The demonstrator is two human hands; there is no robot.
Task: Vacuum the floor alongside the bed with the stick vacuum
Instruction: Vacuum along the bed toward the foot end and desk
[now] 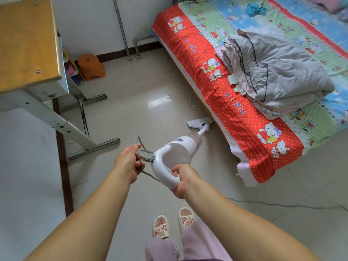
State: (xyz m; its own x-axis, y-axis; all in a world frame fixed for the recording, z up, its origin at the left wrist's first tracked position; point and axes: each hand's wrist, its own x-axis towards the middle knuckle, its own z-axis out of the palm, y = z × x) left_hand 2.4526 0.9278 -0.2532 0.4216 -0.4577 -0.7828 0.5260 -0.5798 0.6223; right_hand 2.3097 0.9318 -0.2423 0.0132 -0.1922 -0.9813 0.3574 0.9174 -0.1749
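Vacuum point(178, 149) runs toward 1 o'clock along the bed point(216, 80); right hand point(183, 178) grips its handle, left hand point(130, 162) pinches the cord point(146, 157).

We are in a home bedroom: a bed point(226, 87) under a cartoon-cat sheet carries a folded quilt point(278, 72), with a wooden desk point(24, 44), an orange plastic stool point(91, 67) and pale tiled floor point(131, 102).
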